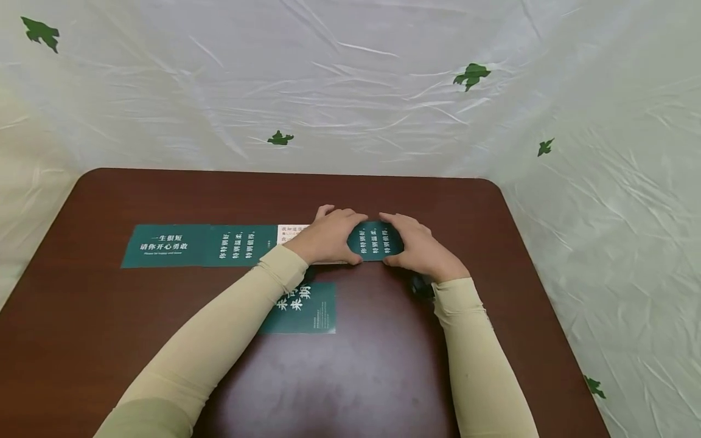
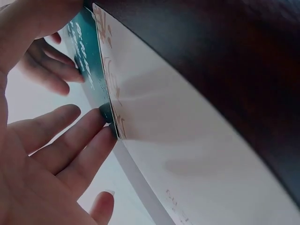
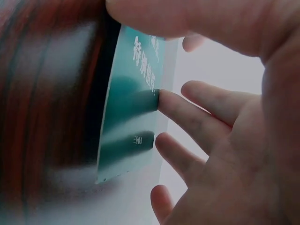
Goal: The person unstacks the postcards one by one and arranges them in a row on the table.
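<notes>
A dark green card (image 1: 375,240) with columns of white characters lies at the right end of a row of cards, between my two hands. My right hand (image 1: 424,246) holds it by its near and far edges, thumb on the near side and fingertips at the far side. From the left, my left hand (image 1: 328,237) grips the same edges in the same way; its fingertips (image 2: 108,133) meet the card's far edge in the left wrist view. Under the left hand is a white card (image 2: 154,122) with reddish-brown writing, partly hidden, its end meeting the green card.
Two more green cards (image 1: 167,246) with white lettering continue the row leftward. Nearer me, another green card (image 1: 317,310) lies partly behind the left forearm. The dark brown table (image 1: 383,377) has rounded far corners, and a white sheet (image 1: 350,79) with green leaf shapes hangs behind it.
</notes>
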Demonstrator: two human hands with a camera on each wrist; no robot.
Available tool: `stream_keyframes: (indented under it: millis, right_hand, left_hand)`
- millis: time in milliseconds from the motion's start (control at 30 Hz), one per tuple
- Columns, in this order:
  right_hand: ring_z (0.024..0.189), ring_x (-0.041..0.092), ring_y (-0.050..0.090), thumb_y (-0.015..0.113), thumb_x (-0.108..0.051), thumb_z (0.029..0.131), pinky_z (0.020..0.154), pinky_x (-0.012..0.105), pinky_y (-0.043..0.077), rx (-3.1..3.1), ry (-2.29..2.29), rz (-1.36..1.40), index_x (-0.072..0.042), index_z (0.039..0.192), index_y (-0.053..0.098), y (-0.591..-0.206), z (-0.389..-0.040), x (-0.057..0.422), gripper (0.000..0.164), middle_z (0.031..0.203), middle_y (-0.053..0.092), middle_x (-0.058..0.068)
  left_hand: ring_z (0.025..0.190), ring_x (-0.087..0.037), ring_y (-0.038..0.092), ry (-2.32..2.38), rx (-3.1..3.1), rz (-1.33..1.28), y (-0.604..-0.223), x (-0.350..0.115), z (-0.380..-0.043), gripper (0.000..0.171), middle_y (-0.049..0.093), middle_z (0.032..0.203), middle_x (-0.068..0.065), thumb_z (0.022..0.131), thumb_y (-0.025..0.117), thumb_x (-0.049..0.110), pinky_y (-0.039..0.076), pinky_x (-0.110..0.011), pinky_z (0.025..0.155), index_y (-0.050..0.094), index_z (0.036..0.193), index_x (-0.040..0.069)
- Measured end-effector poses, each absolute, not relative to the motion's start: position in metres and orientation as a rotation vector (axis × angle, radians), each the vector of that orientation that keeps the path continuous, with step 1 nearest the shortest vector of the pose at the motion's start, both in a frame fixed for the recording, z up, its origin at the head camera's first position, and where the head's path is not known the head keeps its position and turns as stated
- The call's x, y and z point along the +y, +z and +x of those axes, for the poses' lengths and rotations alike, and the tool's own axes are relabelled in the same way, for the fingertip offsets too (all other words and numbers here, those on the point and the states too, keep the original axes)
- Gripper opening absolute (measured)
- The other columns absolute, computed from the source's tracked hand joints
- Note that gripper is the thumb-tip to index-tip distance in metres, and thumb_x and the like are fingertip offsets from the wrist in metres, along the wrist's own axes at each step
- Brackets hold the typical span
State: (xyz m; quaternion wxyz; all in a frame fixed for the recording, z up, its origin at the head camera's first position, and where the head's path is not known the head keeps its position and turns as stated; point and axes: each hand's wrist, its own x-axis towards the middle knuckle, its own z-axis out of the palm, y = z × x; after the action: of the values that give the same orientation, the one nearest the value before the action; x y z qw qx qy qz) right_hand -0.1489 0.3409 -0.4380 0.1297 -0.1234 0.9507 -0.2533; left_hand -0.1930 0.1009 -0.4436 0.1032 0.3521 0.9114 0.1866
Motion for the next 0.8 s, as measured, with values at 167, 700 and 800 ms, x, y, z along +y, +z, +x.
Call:
stream_keyframes:
  millis: [167, 700, 800]
  right_hand:
    - [0.159, 0.037, 0.030, 0.083, -0.018, 0.090, 0.127, 0.068, 0.026, 2.753, -0.726, -0.356, -0.019, 0.170, 0.034, -0.4378, -0.1488, 0.3411, 0.094, 0.173, 0.037, 0.012]
    - [0.158, 0.035, 0.030, 0.082, -0.016, 0.088, 0.125, 0.069, 0.028, 2.737, -0.753, -0.333, -0.019, 0.170, 0.035, -0.4385, -0.1481, 0.3417, 0.095, 0.172, 0.039, 0.010]
    - [0.158, 0.036, 0.030, 0.082, -0.016, 0.088, 0.125, 0.070, 0.027, 2.738, -0.746, -0.335, -0.019, 0.170, 0.035, -0.4398, -0.1484, 0.3421, 0.094, 0.172, 0.038, 0.010]
  left_hand:
    - [0.139, -0.024, 0.057, 0.538, 2.707, 1.039, -0.4445, 0.1003, -0.1918, 0.089, 0.060, 0.155, -0.006, 0.088, 0.085, 0.047, 0.026, -0.056, 0.126, 0.049, 0.162, 0.013]
    - [0.142, -0.025, 0.054, 0.563, 2.691, 1.014, -0.4455, 0.0991, -0.1893, 0.090, 0.057, 0.158, -0.006, 0.089, 0.084, 0.050, 0.027, -0.054, 0.123, 0.048, 0.163, 0.013]
    - [0.142, -0.025, 0.054, 0.559, 2.687, 1.009, -0.4458, 0.0990, -0.1891, 0.090, 0.057, 0.159, -0.006, 0.090, 0.084, 0.050, 0.027, -0.053, 0.122, 0.047, 0.163, 0.013]
